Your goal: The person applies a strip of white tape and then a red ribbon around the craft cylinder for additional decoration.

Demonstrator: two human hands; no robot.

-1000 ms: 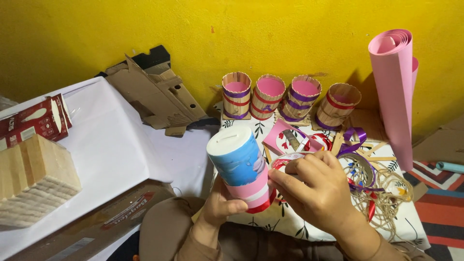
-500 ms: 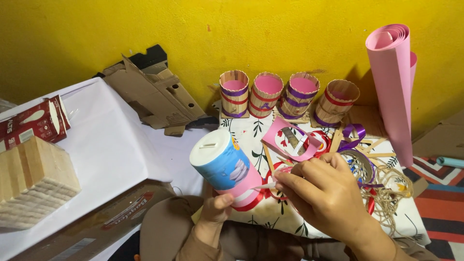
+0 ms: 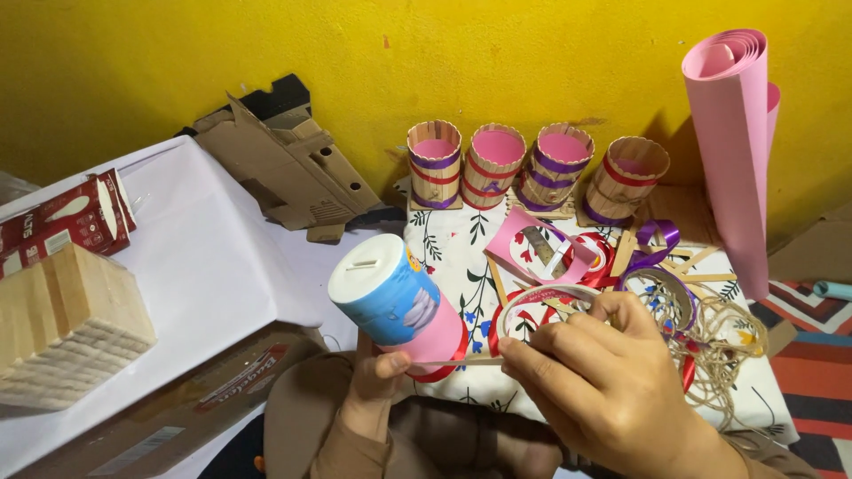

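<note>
L hand [image 3: 377, 383] grips blue-and-pink can [image 3: 398, 303] from below, tilted, slotted lid toward camera, just left of tape roll [image 3: 543, 306]. R hand [image 3: 603, 390] pinches the roll, fingers curled shut. Four stick cups [image 3: 532, 167] stand behind the can, by yellow wall.

Left hand [image 3: 377, 377] holding blue-pink can [image 3: 397, 302], right hand [image 3: 595, 377] perhaps pinching ribbon [image 3: 541, 297]

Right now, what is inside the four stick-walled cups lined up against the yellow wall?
The four stick-walled cups show pink lining at their open tops and hold nothing visible above the rims. Their bottoms are hidden by their own walls, so small contents cannot be ruled out.
</note>
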